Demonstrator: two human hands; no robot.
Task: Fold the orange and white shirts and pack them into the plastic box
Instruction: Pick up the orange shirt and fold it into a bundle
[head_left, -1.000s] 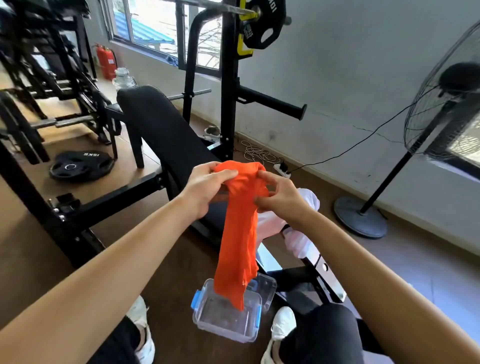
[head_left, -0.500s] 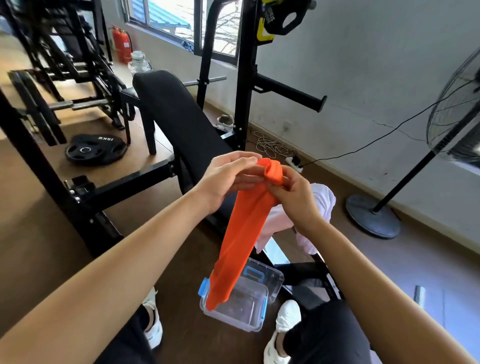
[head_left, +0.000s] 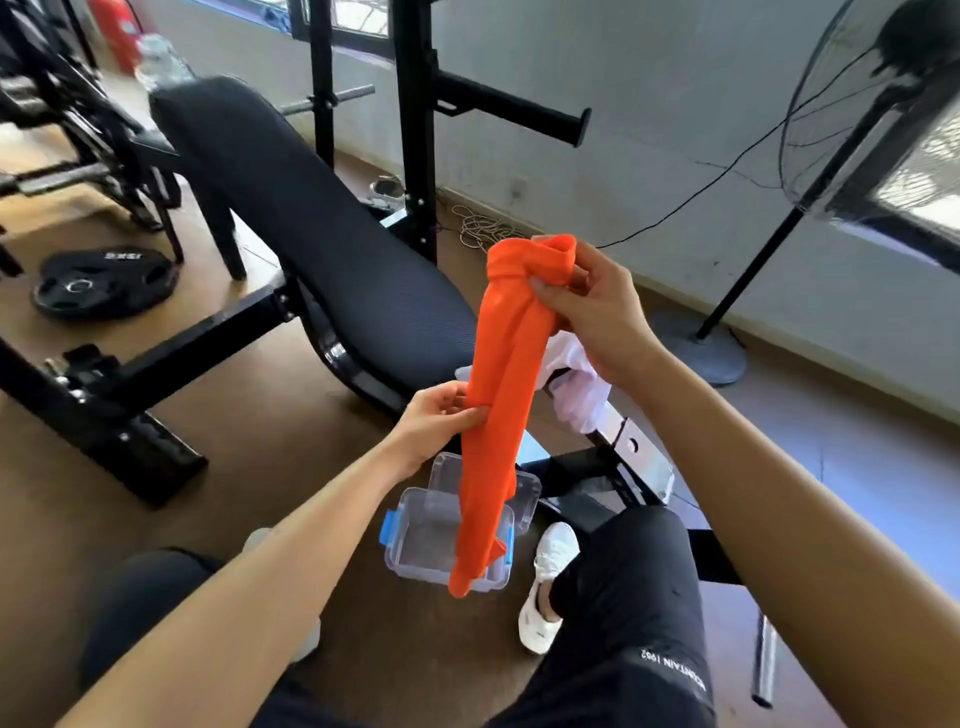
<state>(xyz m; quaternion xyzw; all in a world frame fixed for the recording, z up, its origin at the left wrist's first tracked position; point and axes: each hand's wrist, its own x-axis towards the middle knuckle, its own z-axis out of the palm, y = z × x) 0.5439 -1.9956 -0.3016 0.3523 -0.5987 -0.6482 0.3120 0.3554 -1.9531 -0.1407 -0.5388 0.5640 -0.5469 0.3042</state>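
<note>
The orange shirt (head_left: 498, 395) hangs as a long narrow strip in front of me. My right hand (head_left: 592, 306) grips its bunched top end, held high. My left hand (head_left: 441, 421) pinches the strip at mid-length from the left. The strip's lower end dangles in front of the clear plastic box (head_left: 421, 540) with blue latches, which stands open on the floor with its lid (head_left: 524, 499) behind it. The white shirt (head_left: 576, 384) lies crumpled on the near end of the bench, partly hidden by my right hand and the orange strip.
A black padded weight bench (head_left: 311, 239) slopes away ahead, with its rack uprights (head_left: 415, 130) behind. A weight plate (head_left: 104, 283) lies on the floor at left. A standing fan (head_left: 862, 130) is at right. My legs and white shoes (head_left: 545, 592) flank the box.
My left hand has let go of the shirt's top and slid down to its middle. My right hand keeps the top end. The view has tilted downward.
</note>
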